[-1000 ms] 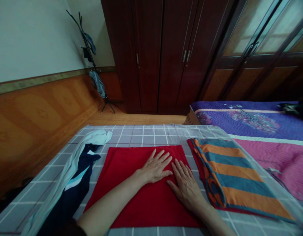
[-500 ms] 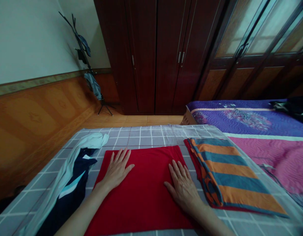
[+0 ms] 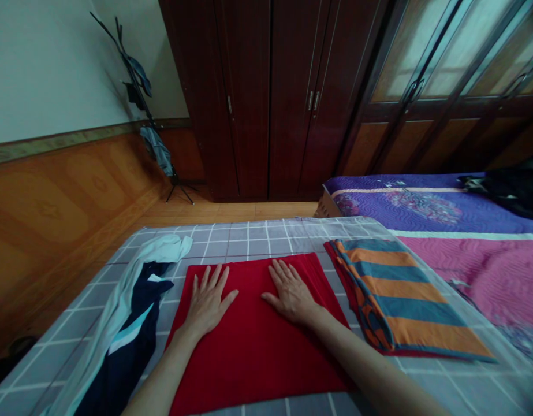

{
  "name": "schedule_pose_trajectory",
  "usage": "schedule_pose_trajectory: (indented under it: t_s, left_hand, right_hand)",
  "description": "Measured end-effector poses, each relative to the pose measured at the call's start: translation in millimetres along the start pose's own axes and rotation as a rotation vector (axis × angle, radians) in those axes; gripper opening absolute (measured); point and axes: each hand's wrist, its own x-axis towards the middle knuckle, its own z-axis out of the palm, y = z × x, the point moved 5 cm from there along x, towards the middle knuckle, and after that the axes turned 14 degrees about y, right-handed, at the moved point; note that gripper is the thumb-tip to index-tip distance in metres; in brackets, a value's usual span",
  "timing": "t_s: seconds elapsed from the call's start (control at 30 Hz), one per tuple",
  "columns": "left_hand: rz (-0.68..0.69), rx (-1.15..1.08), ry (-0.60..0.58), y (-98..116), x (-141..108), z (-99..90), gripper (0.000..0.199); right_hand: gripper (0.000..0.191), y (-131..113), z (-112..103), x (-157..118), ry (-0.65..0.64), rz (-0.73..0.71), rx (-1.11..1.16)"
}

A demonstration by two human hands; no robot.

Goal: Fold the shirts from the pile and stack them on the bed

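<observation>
A red cloth (image 3: pixel 257 346) lies flat and folded on a grey checked surface (image 3: pixel 249 234). My left hand (image 3: pixel 208 300) rests on its upper left part, fingers spread, holding nothing. On the upper right part of the cloth lies my right hand (image 3: pixel 291 293), palm down with its fingers stretched out and the thumb pointing left. To the right is a folded orange and blue striped garment (image 3: pixel 413 294) with red fabric under it. Navy and white clothing (image 3: pixel 134 323) lies loosely bunched on the left.
Beyond the surface stands a dark red wardrobe (image 3: pixel 249 104). A black coat stand (image 3: pixel 134 81) with items on it is at the back left. At the right is a bed with a purple and pink cover (image 3: pixel 465 254) and a dark item (image 3: pixel 520 185) on it.
My right hand has moved up and to the left across the red cloth, nearer my left hand. My left hand has stayed in about the same place. The view has shifted slightly.
</observation>
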Motion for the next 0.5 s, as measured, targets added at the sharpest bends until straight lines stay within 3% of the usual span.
schedule_pose_trajectory:
  t_s: [0.13,0.23,0.33,0.43,0.5]
  left_hand:
    - [-0.066,0.013,0.007,-15.7,4.4,0.5,0.068]
    - [-0.131,0.047,0.045,-19.5,8.8,-10.8,0.068]
    - [-0.069,-0.004,0.072,11.0,3.7,-28.7,0.065]
    - [0.200,-0.141,0.040,67.2,-19.9,-40.7,0.059]
    - [0.355,-0.194,-0.004,91.1,-43.5,-43.1,0.062]
  right_hand:
    - [0.075,70.7,-16.2,-17.9,0.078,0.188,-0.162]
    - [0.072,78.9,-27.7,-28.7,0.107,0.276,-0.221]
    - [0.066,35.1,-30.9,-38.2,0.149,0.233,-0.224]
    - [0.059,-33.3,-23.6,-56.2,0.133,-0.013,-0.099]
    - [0.057,-60.6,-19.4,-75.8,0.097,-0.156,-0.033]
